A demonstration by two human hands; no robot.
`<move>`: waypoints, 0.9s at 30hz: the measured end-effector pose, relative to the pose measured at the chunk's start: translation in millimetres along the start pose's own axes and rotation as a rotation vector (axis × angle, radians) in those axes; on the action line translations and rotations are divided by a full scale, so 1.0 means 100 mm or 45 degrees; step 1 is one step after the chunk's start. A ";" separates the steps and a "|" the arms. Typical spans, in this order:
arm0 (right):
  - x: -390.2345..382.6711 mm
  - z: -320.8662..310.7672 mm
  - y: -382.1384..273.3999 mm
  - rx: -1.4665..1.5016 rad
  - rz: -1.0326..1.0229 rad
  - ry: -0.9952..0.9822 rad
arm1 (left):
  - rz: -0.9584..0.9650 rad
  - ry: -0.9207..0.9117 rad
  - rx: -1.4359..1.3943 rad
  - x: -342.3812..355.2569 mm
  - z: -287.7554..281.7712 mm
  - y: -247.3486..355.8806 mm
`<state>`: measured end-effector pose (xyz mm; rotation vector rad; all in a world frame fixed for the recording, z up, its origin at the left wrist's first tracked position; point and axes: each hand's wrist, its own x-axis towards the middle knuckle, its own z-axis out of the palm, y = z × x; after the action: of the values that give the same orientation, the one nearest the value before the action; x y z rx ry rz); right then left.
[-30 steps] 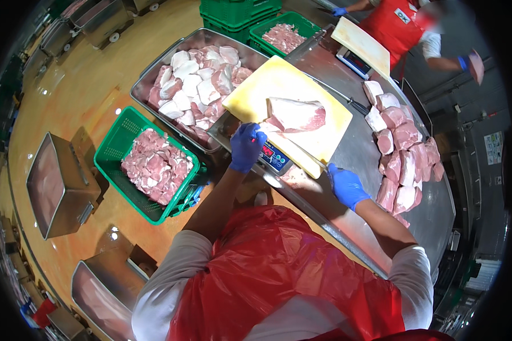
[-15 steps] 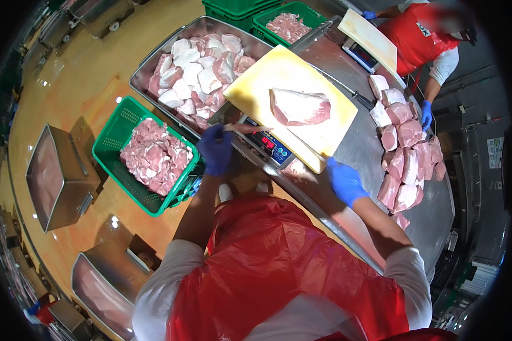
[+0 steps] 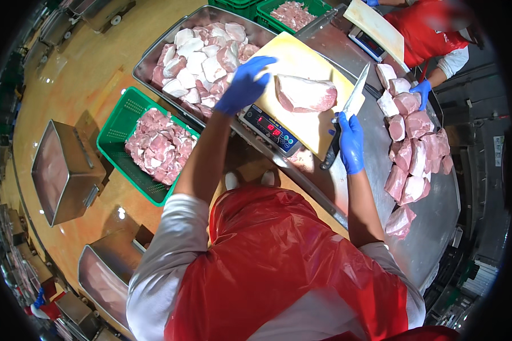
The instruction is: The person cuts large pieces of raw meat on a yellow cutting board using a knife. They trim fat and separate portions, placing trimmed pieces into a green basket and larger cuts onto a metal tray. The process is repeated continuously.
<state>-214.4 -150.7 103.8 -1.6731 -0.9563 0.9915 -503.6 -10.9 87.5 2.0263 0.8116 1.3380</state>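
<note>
Head view: green crate [image 3: 115, 113] of meat pieces far left, then the left hand [image 3: 244, 84], fingers spread and empty, hovering just left of the pork slab [image 3: 305, 94] on the yellow cutting board [image 3: 293, 59]; right hand [image 3: 350, 142] grips a knife [image 3: 354, 96] right of it.

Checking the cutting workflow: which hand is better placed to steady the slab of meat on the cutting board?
Probably the left hand: open, beside the meat slab. The right hand grips the knife.
</note>
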 end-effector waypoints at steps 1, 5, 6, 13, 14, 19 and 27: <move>0.06 0.08 0.01 0.074 0.021 0.012 | 0.156 0.002 -0.019 0.15 0.17 -0.09; 0.18 0.49 -0.04 0.327 -0.033 0.091 | 0.371 -0.130 0.167 0.12 0.58 -0.59; 0.29 0.46 -0.01 0.283 -0.085 0.061 | 0.353 -0.126 0.184 0.05 0.60 -0.50; 0.04 0.25 -0.30 -0.387 -0.205 -0.063 | -0.112 0.013 0.321 -0.71 0.38 0.24; -0.16 0.27 -0.24 -0.402 -0.169 -0.163 | -0.017 0.096 0.398 -0.72 0.40 0.31; -0.40 0.60 -0.04 -0.851 -0.505 -0.296 | -0.110 0.236 0.418 -0.79 0.61 0.24; -0.47 0.60 -0.10 -1.223 -0.415 -0.417 | -0.210 0.326 0.418 -0.84 0.60 0.14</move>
<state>-288.1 -171.2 108.1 -2.0132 -2.0780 0.6038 -471.5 -90.4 28.8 1.9951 1.3614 1.4631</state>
